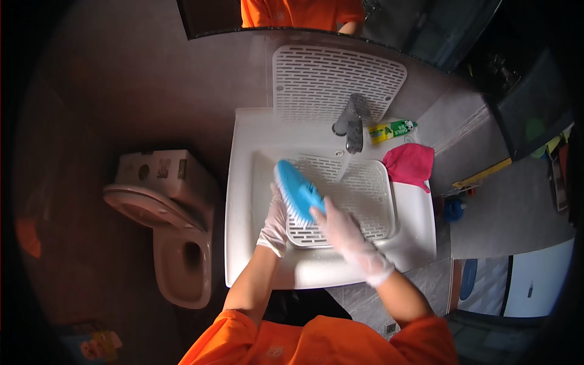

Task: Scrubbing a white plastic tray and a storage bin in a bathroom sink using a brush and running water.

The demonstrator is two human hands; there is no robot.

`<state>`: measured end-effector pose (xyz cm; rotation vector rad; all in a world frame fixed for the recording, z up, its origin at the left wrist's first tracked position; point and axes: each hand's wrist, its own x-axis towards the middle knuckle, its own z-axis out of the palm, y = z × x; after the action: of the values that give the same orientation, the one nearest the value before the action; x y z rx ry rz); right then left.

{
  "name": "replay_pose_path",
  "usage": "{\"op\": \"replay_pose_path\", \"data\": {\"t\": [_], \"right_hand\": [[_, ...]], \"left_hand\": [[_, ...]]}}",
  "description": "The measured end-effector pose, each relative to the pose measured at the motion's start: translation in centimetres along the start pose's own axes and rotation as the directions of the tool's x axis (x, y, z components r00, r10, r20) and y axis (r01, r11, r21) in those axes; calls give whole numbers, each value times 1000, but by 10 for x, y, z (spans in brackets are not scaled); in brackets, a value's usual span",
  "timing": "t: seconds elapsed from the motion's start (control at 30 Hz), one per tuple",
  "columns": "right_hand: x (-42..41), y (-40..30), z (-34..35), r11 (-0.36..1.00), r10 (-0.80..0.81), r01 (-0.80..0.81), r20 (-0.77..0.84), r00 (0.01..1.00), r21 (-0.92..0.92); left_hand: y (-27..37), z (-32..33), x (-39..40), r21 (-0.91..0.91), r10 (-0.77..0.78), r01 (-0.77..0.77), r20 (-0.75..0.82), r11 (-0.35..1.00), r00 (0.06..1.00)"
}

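A blue scrubbing brush with white bristles is held by its handle in my gloved right hand, tilted over the sink. My gloved left hand is at the left edge of a white slotted plastic tray in the white sink basin; the brush hides part of its fingers, so its grip does not show clearly. Water runs from the metal faucet onto the tray. A second slotted white panel leans upright against the wall behind the faucet.
On the sink's right rim lie a pink cloth and a green and yellow tube. A toilet with its lid raised stands left of the sink. A mirror hangs above, and a yellow bar is at the right wall.
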<state>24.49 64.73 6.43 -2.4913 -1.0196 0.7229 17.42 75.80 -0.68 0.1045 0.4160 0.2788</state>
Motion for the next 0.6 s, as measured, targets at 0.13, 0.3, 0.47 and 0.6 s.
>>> {"op": "replay_pose_path", "data": {"t": [0.13,0.3,0.47,0.6], "right_hand": [[52,19,-20,998,59,-58,-146,988,12],[-20,4,-18,999,11,-7,109,994,-36],[27,61,-17,990,0,-32,-218,976,-141],[-5,15,11,1000,5,-2,-146,989,17]], "left_hand": [[-9,-11,18,108,9,-7,-20,994,1000],[-1,-52,16,111,54,-62,68,992,996],[-9,-4,14,34,-64,64,8,997,998],[-4,-13,10,162,-38,46,-50,986,998]]}}
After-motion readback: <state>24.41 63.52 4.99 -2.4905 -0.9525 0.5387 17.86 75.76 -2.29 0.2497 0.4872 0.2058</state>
